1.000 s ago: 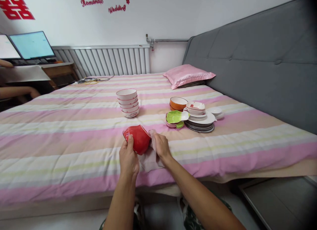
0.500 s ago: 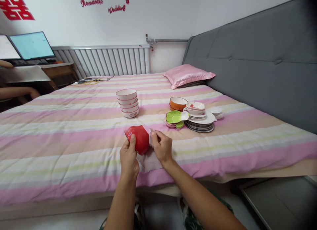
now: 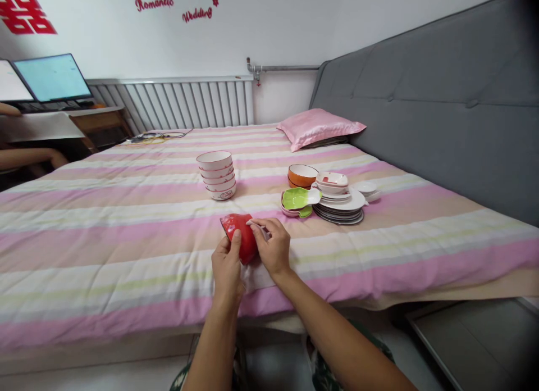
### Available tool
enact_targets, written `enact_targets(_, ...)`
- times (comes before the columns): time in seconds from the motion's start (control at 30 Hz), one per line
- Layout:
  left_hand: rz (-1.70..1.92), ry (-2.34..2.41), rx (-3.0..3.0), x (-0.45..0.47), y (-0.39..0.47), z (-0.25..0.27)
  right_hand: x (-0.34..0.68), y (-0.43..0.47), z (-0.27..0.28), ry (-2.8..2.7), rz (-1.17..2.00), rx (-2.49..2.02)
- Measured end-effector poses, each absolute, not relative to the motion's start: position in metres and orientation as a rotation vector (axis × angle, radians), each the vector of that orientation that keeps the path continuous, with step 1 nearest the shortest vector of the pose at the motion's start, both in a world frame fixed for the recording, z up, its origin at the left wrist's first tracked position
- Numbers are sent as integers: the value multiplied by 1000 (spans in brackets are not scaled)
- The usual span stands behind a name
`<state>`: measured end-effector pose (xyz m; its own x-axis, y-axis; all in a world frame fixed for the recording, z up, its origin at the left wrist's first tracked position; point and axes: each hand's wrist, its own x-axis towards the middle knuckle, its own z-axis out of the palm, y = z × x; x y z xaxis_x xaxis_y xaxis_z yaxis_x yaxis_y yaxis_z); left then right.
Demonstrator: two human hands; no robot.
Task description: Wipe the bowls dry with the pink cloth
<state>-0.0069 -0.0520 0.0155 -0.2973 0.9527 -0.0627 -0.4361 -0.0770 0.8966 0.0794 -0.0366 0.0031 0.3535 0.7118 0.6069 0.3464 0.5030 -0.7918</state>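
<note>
My left hand (image 3: 227,262) grips a red bowl (image 3: 242,233) by its rim, thumb on the outside. The bowl is tilted on its side above the bed, its base turned toward my right hand (image 3: 273,245). Between the closed fingers of that hand is a thin whitish piece, like a tissue or cloth (image 3: 257,227), which touches the bowl's base. Most of this piece is hidden by the fingers. Beyond the bowl stands a stack of white bowls with red rims (image 3: 217,174).
On the striped bed (image 3: 126,256), to the right, are orange bowls (image 3: 300,180), a green leaf-shaped dish (image 3: 297,199), stacked plates (image 3: 341,214) and small white dishes (image 3: 366,189). Behind lies a pink pillow (image 3: 322,127). A person's arm (image 3: 8,109) shows by the monitors (image 3: 53,76).
My left hand has shifted slightly right with the red bowl. My right hand has moved a little left, pressing the whitish piece closer over the bowl's base.
</note>
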Motion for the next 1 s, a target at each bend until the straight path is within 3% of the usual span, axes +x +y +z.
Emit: enact_targets(1.0, 1669, 1010, 505, -31, -40, 17, 72, -38, -8, -1410, 397, -1051)
